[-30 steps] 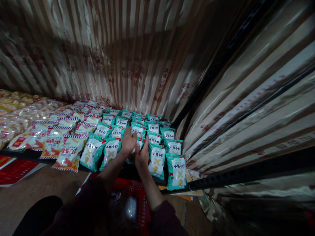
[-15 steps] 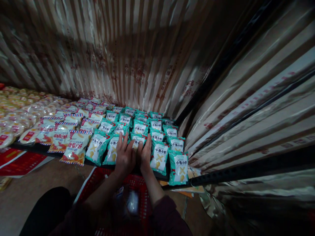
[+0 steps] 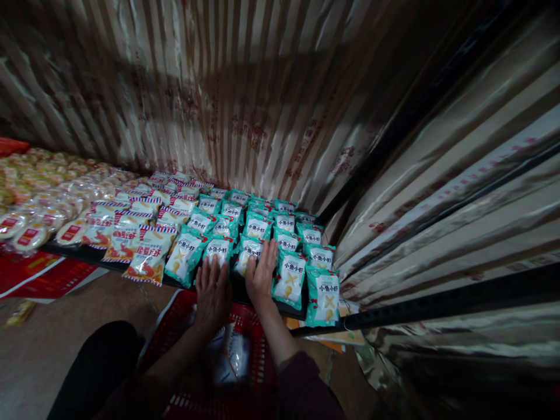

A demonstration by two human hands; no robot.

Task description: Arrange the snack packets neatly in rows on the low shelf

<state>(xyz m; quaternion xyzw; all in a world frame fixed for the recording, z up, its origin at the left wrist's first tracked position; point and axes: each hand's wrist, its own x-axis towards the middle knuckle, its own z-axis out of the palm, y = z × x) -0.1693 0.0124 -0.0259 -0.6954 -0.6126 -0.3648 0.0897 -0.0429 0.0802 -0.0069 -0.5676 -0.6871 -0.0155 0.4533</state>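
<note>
Rows of teal-and-white snack bags [image 3: 257,226] stand on a dark shelf [image 3: 238,290]. My left hand [image 3: 213,297] lies with its fingers stretched out on the lower part of a front-row snack bag [image 3: 217,248]. Beside it, my right hand [image 3: 261,277] is flat and open, its fingers pointing up the shelf. Its thumb side touches another snack bag [image 3: 246,256], and its outer edge is close to the front-row bag [image 3: 289,279] on the right. Neither hand is closed around anything.
Orange-and-white snack bags [image 3: 146,252] and round wrapped cakes [image 3: 30,236] fill the shelf to the left. Below my arms is a red basket [image 3: 175,318] with packages inside. A black post [image 3: 350,184] and striped sheeting [image 3: 245,93] stand behind and right.
My left hand has drawn back toward the shelf's front edge and left, and the hands are further apart. The left one now lies flatter, showing more of the bag fronts. The view has shifted slightly.
</note>
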